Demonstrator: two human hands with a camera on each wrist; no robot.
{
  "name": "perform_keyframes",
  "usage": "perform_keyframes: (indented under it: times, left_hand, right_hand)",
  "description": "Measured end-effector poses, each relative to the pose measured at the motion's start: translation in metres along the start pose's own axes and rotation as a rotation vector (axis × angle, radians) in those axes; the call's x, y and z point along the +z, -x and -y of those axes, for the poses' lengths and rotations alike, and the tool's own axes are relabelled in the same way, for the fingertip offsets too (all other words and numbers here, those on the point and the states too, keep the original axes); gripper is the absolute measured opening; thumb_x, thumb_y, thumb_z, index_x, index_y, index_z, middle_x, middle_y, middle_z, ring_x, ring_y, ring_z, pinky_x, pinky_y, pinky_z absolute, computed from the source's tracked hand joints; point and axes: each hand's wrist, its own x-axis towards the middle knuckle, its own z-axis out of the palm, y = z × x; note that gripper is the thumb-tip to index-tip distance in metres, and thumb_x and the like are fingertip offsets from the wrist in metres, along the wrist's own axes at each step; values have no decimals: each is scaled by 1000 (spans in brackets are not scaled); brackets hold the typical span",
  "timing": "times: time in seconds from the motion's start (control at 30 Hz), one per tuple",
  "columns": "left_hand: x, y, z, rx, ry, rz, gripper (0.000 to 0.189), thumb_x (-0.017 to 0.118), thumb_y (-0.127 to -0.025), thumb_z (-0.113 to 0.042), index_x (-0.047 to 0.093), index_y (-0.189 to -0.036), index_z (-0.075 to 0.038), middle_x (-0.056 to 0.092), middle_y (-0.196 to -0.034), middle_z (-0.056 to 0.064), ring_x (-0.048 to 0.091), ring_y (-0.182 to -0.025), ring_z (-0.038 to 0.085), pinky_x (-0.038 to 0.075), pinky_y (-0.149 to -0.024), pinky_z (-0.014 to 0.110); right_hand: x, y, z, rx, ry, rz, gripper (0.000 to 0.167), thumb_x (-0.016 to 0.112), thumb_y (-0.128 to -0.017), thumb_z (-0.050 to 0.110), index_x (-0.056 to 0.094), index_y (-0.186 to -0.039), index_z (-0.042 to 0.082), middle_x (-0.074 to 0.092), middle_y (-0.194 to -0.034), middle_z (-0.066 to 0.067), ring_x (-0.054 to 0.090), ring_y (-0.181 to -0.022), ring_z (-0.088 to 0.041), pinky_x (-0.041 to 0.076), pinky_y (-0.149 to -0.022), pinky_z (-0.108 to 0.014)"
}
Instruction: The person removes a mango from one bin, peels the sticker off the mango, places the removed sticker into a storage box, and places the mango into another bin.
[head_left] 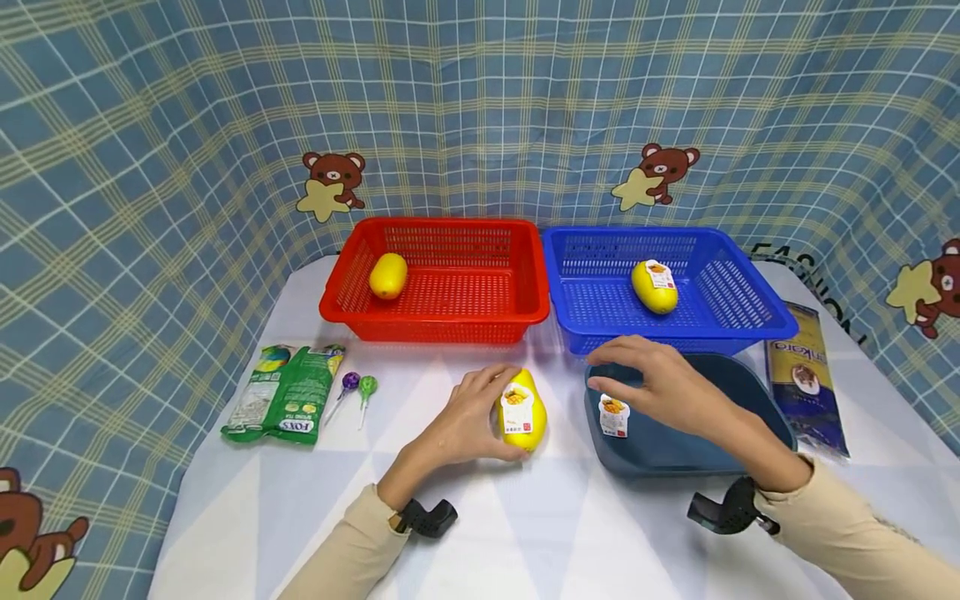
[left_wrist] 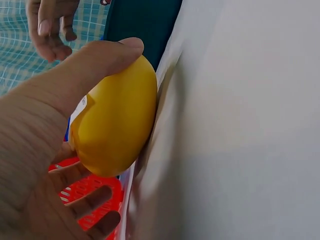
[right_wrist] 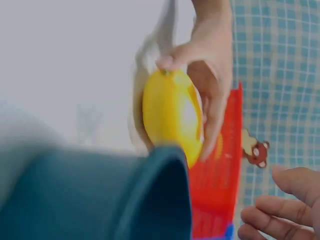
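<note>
A yellow toy-like mango [head_left: 522, 410] with a white label stands on the table in front of the baskets. My left hand [head_left: 472, 417] holds it, thumb at its near end and fingers at its far end; the left wrist view shows the thumb pressed on the mango [left_wrist: 120, 120]. Above the left part of a dark teal basin [head_left: 682, 450] hovers my right hand [head_left: 660, 387], fingers slightly bent and holding nothing. A white label with a fruit picture [head_left: 613, 416] is on the basin's left side.
Behind stand a red basket [head_left: 450, 329] and a blue basket [head_left: 600, 304], each holding one yellow fruit. Left lie a green snack bag [head_left: 285, 392] and two lollipops [head_left: 367, 387]. At right lies a dark blue and gold packet [head_left: 802, 375]. A plaid curtain [head_left: 480, 108] hangs behind.
</note>
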Motion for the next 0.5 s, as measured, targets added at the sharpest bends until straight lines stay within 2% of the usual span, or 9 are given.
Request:
perform_keyframes:
  times: [0.23, 0.5]
  left_hand:
    - [0, 1, 1, 2, 2, -6, 115, 90, -63, -55, 34, -156, -19, 36, -154, 2, 35, -135, 25, 36, -104, 45]
    - [2, 0, 1, 20, 13, -21, 114, 91, -63, -54, 34, -155, -20, 36, -153, 2, 36, -133, 25, 37, -103, 46]
  right_hand:
    - [30, -23, 12, -33, -20, 70, 29, 73, -93, 27, 74, -116, 9, 69, -112, -4, 63, -105, -21, 55, -88, -42]
    - [56, -44, 14, -8, -5, 153, 30, 72, -94, 27, 74, -116, 7, 69, -111, -5, 63, -103, -24, 55, -88, -42]
